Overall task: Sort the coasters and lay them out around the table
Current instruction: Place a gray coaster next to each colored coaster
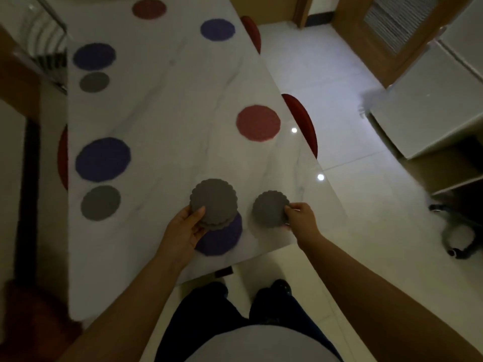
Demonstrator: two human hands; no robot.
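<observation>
Left hand [187,228] grips the grey coaster stack [213,199] at the near edge of the table [170,113], right hand [300,218] pinching a single grey coaster [270,209].

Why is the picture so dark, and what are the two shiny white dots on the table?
Head view: the room is dim, so colours look muddy; the white dots are light glare on the glossy table; the far left blue coaster is smeared by blur; the wide lens bends the table's edges.

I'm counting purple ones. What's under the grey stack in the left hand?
A purple coaster lies on the table beneath the grey stack the left hand holds. Stack and hand hide its far part.
</observation>
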